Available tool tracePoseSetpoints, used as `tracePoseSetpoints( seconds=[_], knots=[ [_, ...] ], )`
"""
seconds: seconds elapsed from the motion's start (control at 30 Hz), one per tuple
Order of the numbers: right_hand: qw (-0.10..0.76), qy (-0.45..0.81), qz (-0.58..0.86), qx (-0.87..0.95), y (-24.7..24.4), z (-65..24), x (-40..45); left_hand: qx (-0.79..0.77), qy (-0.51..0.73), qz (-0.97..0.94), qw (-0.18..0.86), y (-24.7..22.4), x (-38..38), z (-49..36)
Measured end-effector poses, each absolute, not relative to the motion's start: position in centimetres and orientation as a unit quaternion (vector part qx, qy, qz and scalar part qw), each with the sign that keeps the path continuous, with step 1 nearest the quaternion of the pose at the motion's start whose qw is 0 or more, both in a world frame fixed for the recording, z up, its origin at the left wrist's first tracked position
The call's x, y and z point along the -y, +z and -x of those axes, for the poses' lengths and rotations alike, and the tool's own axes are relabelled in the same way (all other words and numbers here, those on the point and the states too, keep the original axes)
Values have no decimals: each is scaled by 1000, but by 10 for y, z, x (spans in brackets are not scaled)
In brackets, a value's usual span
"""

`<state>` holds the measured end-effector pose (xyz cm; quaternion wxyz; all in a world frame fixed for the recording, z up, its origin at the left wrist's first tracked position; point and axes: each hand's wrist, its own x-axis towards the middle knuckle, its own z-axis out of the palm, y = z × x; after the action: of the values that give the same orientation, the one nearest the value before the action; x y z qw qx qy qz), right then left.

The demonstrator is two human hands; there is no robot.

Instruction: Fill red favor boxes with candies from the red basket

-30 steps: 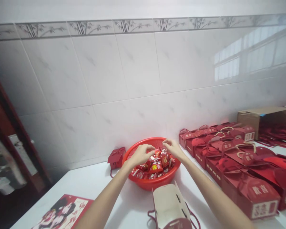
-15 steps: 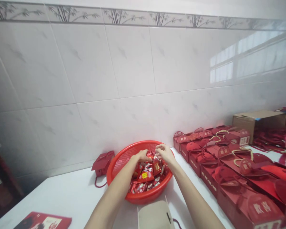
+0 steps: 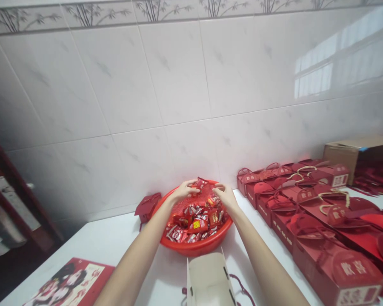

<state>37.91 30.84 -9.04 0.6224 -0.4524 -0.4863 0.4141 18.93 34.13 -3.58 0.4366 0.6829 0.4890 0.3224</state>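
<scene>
One white tabletop runs along a tiled wall with grey marbling, and from my distant seat I count one band of bamboo pattern across the top of the view and one window reflection at the upper right. Dark surroundings and a slanting reddish frame fill the left edge. On the table I count one red basket, standing near the wall and holding a heap of wrapped packets, too jumbled for me to number. Of the two hands I follow, the left hand has its fingers closed about a red packet above the far side of the basket; the right hand is curled over the basket's right side (whether anything sits in its fingers, I cannot tell). Just in front of the basket stands one open box, pale inside, cut off by the lower edge. I see one small red box left of the basket, one printed red package at the lower left, and one cardboard box at the far right. Rows of handled red boxes crowd the right side, at least five, overlapping too much for a total.
</scene>
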Motion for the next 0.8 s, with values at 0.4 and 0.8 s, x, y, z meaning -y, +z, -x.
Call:
tracePoseSetpoints(
  seconds=[0.4,0.8],
  knots=[
    [610,537,326,483,-75,-379,-286,-365,386,-691,490,-47,-295,-212],
    [637,527,310,470,-75,-388,-289,-460,402,-597,520,-47,-290,-213]
  ],
)
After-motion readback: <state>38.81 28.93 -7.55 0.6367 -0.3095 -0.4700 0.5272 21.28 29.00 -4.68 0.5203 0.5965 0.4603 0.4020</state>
